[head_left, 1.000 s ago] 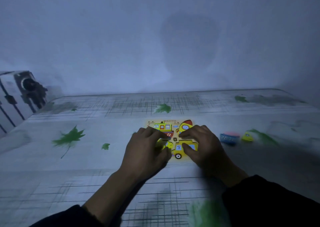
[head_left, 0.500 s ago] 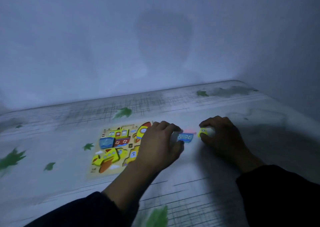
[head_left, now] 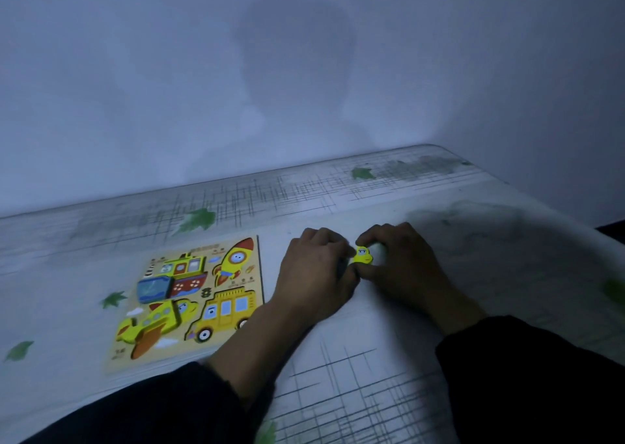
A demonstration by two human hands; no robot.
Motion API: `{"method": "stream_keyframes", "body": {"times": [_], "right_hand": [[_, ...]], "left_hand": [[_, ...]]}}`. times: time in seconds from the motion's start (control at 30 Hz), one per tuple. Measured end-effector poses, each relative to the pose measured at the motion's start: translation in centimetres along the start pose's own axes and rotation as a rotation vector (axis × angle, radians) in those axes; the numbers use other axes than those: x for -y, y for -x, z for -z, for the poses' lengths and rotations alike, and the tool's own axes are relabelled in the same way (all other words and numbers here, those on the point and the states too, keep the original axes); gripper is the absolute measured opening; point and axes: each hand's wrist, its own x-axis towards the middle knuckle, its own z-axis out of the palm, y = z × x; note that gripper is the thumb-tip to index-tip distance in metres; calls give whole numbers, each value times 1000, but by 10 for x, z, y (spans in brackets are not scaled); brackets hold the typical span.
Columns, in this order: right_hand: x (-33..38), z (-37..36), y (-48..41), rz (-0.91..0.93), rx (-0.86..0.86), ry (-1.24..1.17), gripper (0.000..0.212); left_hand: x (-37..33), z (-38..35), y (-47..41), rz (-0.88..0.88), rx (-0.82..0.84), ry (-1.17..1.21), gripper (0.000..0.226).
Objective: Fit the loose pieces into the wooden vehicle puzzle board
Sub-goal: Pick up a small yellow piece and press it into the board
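Both hands have shifted closer together since half a second ago, and the blue piece is now out of sight. Nearest, dark sleeves (head_left: pixel 527 376) cross the leaf-print worktop (head_left: pixel 372 376). Left hand (head_left: pixel 314 274) is curled, can't tell what's under it. Right hand (head_left: pixel 402 261) pinches the small yellow wooden puzzle piece (head_left: pixel 363 255). Wooden vehicle puzzle board (head_left: pixel 260 274) lies flat just left of them.

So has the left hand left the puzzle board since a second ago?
Yes. The left hand moved right, off the puzzle board, to the yellow piece.
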Motion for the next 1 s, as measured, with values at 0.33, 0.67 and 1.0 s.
{"method": "stream_keyframes", "body": {"times": [0.33,0.67,1.0], "right_hand": [[28,2,6,62,-43,-66,28],[98,-32,16,203,-21,-133,22],[166,-78,22,360,94,-218,25]], "left_hand": [[8,16,16,16,-57,59,28],[52,57,71,60,-133,7,23],[116,105,137,198,-162,-5,34]]}}
